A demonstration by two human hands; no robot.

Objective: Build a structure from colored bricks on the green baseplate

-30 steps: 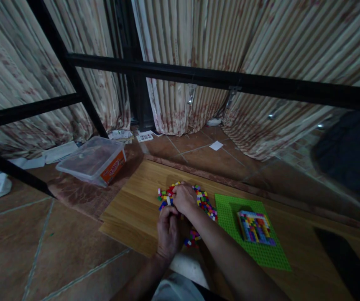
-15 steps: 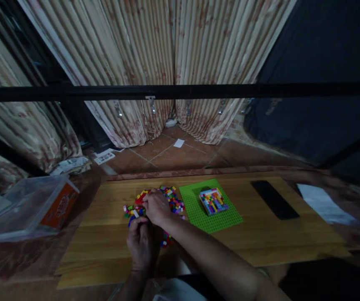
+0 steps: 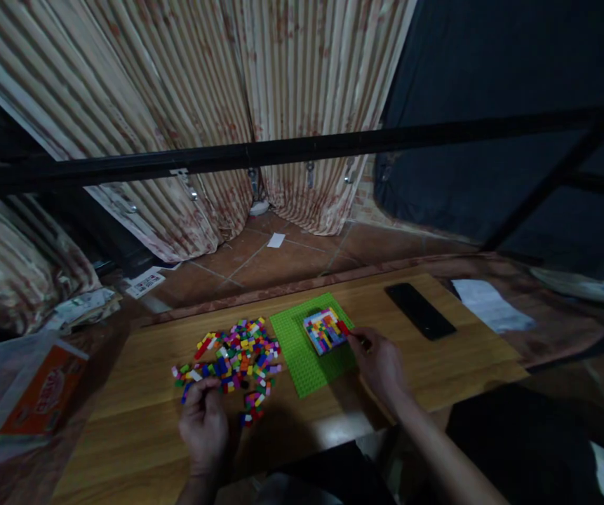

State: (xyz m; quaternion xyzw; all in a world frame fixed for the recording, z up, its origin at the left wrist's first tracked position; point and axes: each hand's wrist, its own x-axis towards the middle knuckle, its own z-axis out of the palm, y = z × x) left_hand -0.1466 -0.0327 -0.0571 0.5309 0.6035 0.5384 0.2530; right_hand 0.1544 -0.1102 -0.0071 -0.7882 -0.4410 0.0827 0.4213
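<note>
A heap of small coloured bricks (image 3: 233,354) lies on the wooden table top (image 3: 438,361). To its right is a green baseplate (image 3: 302,351) with a square block of mixed-colour bricks (image 3: 323,330) built on it. My right hand (image 3: 380,365) is beside the block's right edge and pinches a small red brick (image 3: 344,327) that touches the block's corner. My left hand (image 3: 204,424) rests at the near edge of the heap, fingers curled; what it holds, if anything, is hidden.
A black phone (image 3: 420,311) lies right of the baseplate, and a white paper (image 3: 491,305) beyond it. A clear plastic box with an orange label (image 3: 28,400) sits at the left. Black metal bars (image 3: 302,151) cross in front of striped curtains (image 3: 228,105).
My right hand has left the brick heap and moved right to the built block with a red brick. The camera has swung to the right. The left hand stays by the heap.
</note>
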